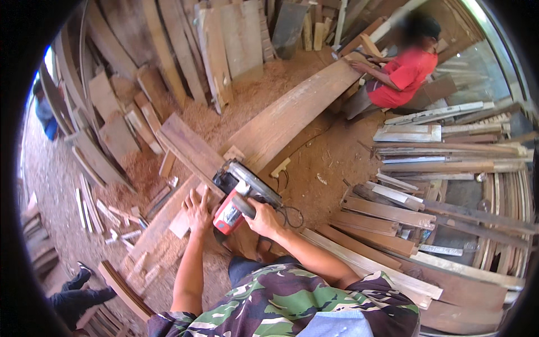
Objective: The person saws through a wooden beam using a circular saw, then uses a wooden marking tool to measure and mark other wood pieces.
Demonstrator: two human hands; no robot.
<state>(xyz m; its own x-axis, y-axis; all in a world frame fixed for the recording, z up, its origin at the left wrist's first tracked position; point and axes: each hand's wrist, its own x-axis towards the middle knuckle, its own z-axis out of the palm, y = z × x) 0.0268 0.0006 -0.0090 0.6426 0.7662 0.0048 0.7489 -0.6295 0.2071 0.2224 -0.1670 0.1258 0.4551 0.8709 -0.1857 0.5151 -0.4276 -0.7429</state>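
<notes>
My right hand (263, 219) is wrapped around the rear handle of a red and black circular saw (229, 212). The saw's dark base lies over the near end of a brown board (188, 143), which is set crosswise over a long plank (297, 106). My left hand (197, 213) is just left of the saw, its fingers spread and pointing away from me beside the board's near end. Whether its palm presses on the wood is hard to see. The blade is hidden under the saw's body.
A person in a red shirt (409, 70) bends over the plank's far end. Boards (241, 39) lean along the back left, above sawdust (135, 174). Stacked timber (387, 216) fills the right side. A black cable (292, 216) loops beside the saw. Another person's leg (76, 297) shows lower left.
</notes>
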